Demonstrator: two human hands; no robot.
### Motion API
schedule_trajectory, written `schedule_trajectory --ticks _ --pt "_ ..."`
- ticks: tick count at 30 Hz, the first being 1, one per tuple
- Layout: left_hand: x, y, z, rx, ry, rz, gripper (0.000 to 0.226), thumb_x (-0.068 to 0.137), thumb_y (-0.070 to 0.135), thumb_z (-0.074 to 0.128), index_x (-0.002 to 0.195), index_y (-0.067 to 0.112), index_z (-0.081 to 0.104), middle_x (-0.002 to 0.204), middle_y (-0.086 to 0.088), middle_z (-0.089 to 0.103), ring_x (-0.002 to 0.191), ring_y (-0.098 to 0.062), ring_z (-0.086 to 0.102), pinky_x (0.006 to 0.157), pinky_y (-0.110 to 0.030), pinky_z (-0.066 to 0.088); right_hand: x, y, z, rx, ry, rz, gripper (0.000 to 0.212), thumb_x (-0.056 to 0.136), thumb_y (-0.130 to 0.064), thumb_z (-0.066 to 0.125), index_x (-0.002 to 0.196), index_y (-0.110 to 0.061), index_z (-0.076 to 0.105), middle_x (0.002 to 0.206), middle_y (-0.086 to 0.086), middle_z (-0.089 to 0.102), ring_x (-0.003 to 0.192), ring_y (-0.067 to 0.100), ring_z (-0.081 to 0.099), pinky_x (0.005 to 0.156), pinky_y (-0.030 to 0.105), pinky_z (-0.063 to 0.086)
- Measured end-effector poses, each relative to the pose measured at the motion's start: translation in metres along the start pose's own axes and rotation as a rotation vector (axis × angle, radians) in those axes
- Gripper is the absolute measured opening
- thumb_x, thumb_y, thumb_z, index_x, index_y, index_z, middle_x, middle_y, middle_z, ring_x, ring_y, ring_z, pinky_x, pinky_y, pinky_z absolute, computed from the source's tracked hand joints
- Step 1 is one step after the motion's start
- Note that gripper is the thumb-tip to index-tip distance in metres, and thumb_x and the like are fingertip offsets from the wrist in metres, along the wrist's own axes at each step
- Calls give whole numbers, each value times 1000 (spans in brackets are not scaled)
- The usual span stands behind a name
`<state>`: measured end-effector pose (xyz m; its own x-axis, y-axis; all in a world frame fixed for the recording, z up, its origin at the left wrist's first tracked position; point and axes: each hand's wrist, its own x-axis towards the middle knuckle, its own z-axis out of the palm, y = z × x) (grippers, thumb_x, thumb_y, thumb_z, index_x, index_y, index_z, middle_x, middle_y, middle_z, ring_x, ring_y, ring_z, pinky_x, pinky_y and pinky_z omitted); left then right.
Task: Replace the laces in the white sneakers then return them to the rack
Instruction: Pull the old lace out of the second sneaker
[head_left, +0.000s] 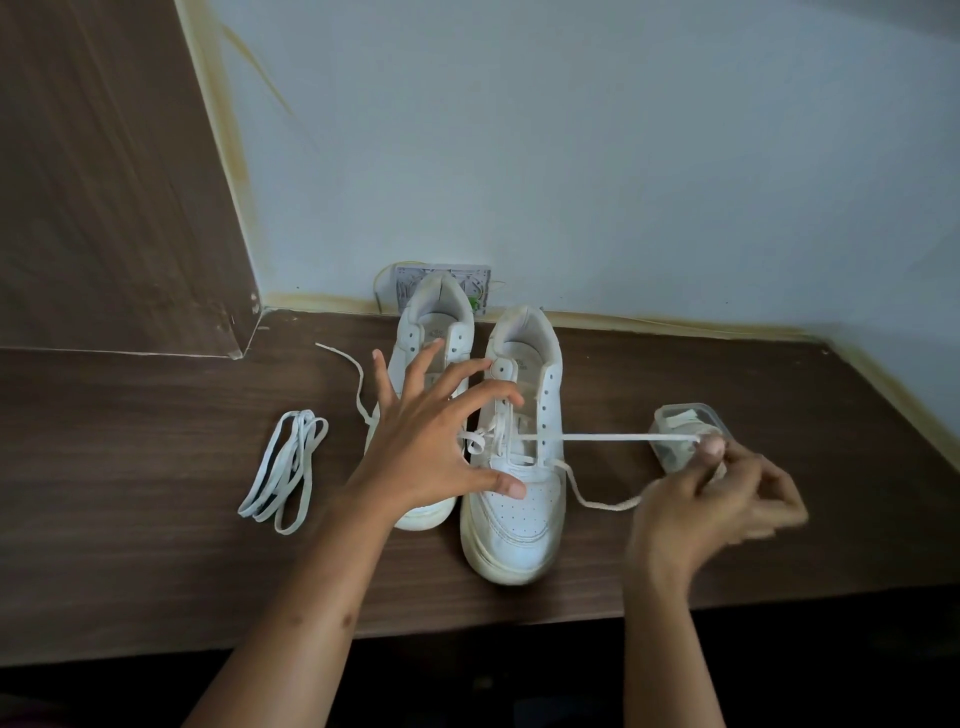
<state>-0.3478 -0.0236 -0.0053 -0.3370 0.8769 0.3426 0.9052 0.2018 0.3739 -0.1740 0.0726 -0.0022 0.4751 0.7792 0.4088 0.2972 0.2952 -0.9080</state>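
Lacing in progress on the right-hand sneaker (511, 467), which stands toe toward the near edge of the tabletop (130, 493), heel close to the far edge by the wall. The right hand (711, 504) has its grip closed in a pinch on the lace (597, 438), drawn taut sideways out of a lower eyelet toward the right edge; its other length trails slack beside the toe. The left hand (431, 441) is released, fingers spread and hovering over the tongue, holding nothing. To do this step well, I judge the left hand should press down on the shoe so it does not slide while the lace is drawn, and the pull should stay level and steady until both ends match in length; keep the flat lace untwisted before feeding the next eyelet. Only the lowest rows look threaded; upper eyelets stand bare. The second sneaker (431, 332) sits just beside it on the left, partly behind the left hand, upper eyelets unlaced. A bundled lace (283, 470) lies toward the left, well apart from the shoes; a loose lace (358, 384) curls beside the left shoe. A small clear container (691, 415) sits behind the right hand. Leather is white, soles slightly yellowed. No rack is in view.
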Motion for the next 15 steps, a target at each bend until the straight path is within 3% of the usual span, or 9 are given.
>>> schedule_trajectory --ticks 3,6,8,12,13,15 --pt "1 1 0 -12 4 -1 84 46 94 52 121 57 44 150 24 30 149 -19 -1 109 -68 -16 -7 -6 0 -62 -262 -212 7 92 -17 64 98 -14 68 130 14 37 107 9 27 101 42 36" --pt "0 2 0 -27 3 -14 84 45 93 54 121 58 42 149 27 29 148 -18 -2 109 -68 -17 -22 -6 4 -263 -722 -489 18 90 -34 66 108 -37 69 141 0 30 123 19 24 102 43 28" --pt "0 2 0 -20 2 -14 84 46 92 52 122 58 41 148 27 29 148 -18 -2 109 -69 -15 -31 -3 6 -354 -908 -517 18 91 -39 64 108 -40 70 147 -2 29 130 23 18 102 42 21" --pt "0 3 0 -27 9 -11 82 47 91 48 121 57 42 147 27 31 148 -19 1 109 -68 -15 -36 2 13 -231 -862 -344 9 87 -25 72 83 -34 73 136 -16 37 127 17 28 102 35 20" --pt "0 3 0 -32 13 -8 80 48 89 50 121 57 43 146 27 32 148 -19 2 109 -68 -14 -37 4 16 -161 -860 -288 18 86 -17 73 78 -33 70 129 -22 39 123 10 37 103 39 31" --pt "0 3 2 -32 23 6 76 50 83 59 119 56 44 145 26 33 148 -20 3 110 -68 -14 -43 3 18 7 -873 -141 31 84 2 68 74 -28 66 120 -26 41 112 -2 48 88 45 53"
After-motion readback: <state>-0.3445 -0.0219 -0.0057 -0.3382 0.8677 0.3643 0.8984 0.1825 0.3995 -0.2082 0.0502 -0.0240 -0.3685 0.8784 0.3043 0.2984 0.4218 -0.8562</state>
